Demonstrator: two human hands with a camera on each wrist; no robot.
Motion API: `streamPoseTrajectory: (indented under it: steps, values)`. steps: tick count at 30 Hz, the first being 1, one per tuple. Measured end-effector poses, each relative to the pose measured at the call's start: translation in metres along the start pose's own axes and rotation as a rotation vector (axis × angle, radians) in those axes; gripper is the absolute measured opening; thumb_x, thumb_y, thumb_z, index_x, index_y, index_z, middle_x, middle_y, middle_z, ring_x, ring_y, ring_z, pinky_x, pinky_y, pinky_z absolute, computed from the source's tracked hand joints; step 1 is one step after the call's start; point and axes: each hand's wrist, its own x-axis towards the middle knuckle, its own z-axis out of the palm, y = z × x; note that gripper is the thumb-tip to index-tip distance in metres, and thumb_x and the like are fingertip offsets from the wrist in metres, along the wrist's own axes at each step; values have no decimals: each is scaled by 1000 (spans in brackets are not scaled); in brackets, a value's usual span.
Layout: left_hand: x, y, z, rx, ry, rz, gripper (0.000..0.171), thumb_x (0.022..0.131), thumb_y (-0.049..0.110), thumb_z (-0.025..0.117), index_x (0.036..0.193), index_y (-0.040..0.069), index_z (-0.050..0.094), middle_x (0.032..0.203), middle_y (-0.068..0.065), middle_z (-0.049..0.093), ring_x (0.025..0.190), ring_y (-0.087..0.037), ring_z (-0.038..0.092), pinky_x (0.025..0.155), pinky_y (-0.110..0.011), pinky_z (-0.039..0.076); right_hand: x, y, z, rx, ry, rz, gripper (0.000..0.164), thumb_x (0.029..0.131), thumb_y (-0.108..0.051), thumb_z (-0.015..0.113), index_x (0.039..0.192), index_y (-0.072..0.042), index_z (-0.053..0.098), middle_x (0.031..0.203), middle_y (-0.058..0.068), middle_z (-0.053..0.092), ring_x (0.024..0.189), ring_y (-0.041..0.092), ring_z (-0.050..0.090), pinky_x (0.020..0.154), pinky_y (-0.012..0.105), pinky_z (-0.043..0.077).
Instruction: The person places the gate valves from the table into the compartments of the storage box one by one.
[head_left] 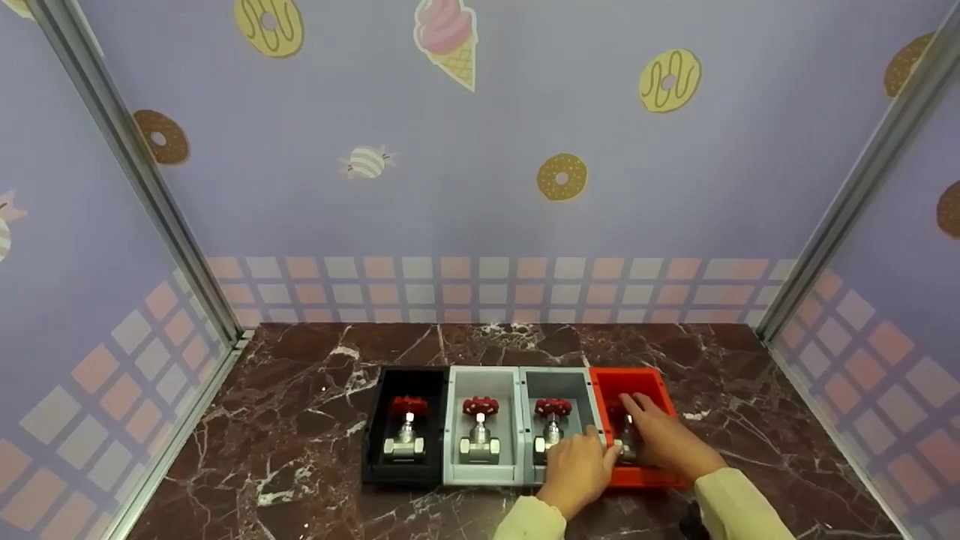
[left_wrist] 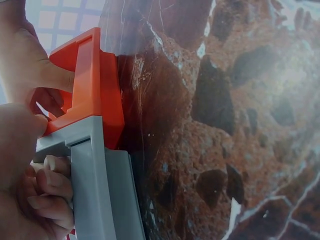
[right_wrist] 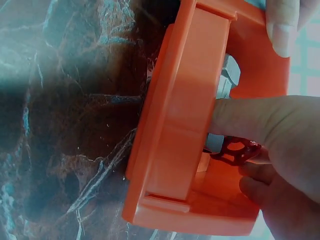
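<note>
My right hand (head_left: 667, 439) reaches into the orange bin (head_left: 637, 478) and grips a valve (right_wrist: 227, 82) with a red handwheel (right_wrist: 235, 151). Its thumb lies against the metal body while the fingers curl by the wheel. My left hand (head_left: 577, 469) pinches the walls where the orange bin meets the grey bin (left_wrist: 90, 185). Its fingers (left_wrist: 52, 185) curl inside the grey bin, and its thumb lies at the orange rim. Another valve (head_left: 553, 424) lies in the grey bin, partly behind the left hand.
Left of the grey bin, in the same row, stand a white bin (head_left: 484, 474) and a black bin (head_left: 401, 474), each with a red-wheeled valve. Dark red marble covers the table (head_left: 292, 435). Patterned panels (head_left: 465, 210) enclose the back and sides.
</note>
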Motion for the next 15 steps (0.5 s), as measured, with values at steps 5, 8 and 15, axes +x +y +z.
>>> streamPoseTrajectory:
  steps: [5, 8, 15]
  values:
    - [-2, -3, 0, -16, -3, 4, 44, 86, 55, 49, 93, 13, 63, 71, -5, 66, 63, -19, 63, 51, -33, 43, -1, -2, 3, 32, -52, 65, 87, 68, -9, 79, 141, -4, 30, 142, 25, 31, 120, 38, 47, 93, 49, 42]
    - [-2, -4, -1, -29, -10, 6, 43, 85, 54, 51, 92, 13, 63, 70, -4, 66, 63, -19, 63, 51, -33, 43, -3, -4, 2, 57, -53, 80, 88, 69, -12, 79, 142, -5, 29, 144, 24, 28, 122, 37, 45, 92, 49, 42]
    - [-1, -9, -9, -60, -41, 12, 40, 85, 52, 53, 89, 14, 62, 71, -4, 65, 61, -18, 61, 52, -33, 44, -9, -15, -4, 53, -32, 84, 79, 73, -22, 75, 138, -2, 35, 143, 25, 29, 126, 39, 40, 94, 51, 39]
